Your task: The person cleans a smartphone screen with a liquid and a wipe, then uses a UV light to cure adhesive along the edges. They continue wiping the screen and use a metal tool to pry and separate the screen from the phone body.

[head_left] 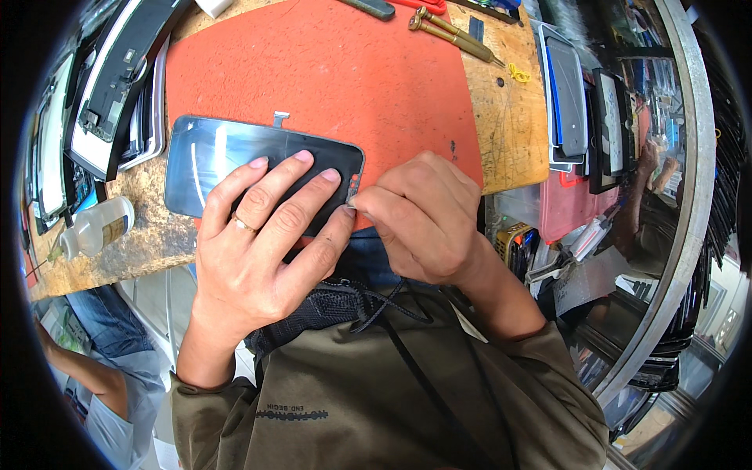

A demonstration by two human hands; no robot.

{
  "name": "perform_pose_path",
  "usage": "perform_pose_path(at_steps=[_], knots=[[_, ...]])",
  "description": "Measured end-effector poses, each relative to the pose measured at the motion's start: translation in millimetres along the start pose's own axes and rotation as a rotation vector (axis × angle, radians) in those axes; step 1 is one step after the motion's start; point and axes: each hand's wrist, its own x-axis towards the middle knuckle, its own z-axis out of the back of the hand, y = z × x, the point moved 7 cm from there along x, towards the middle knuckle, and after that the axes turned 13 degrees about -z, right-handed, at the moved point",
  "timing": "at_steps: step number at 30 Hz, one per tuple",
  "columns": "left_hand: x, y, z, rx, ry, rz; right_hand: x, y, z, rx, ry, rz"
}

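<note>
A dark phone screen (188,160) lies on the red mat, with a short flex connector (280,118) sticking out past its far edge. My left hand (262,235) rests on the glass, fingers stretched out and spread, its index fingertip at the screen's right end. A ring is on one finger. At that same end my right hand (427,215) is closed in a pinch, thumb and finger close to the left index fingertip. Whatever is between the pinching fingers is too small to make out. Small cutouts in the screen's right end let the red mat show through.
The red mat (329,63) covers much of the wooden bench (513,117). Brass-coloured screwdrivers (454,35) lie at the far right. A clear bottle (98,227) lies at the left near stacked phone screens (117,86). More panels (564,94) stand at the right. Another person's arm (90,372) shows at lower left.
</note>
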Motion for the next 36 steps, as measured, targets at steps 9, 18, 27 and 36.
perform_pose_path(at_steps=[9,18,27,36], knots=[[1.2,-0.3,-0.1,-0.004,0.010,-0.002,-2.1,-2.6,-0.9,-0.003,-0.020,-0.001],[0.0,0.2,-0.4,0.001,-0.006,0.000,-1.9,-1.6,-1.3,0.000,-0.018,-0.002],[-0.8,0.1,0.3,-0.004,0.000,-0.002,-1.5,-1.1,0.4,0.007,0.026,0.009],[-1.2,-0.2,-0.6,0.002,-0.007,-0.003,-1.1,-2.2,-1.4,0.009,-0.030,0.003]])
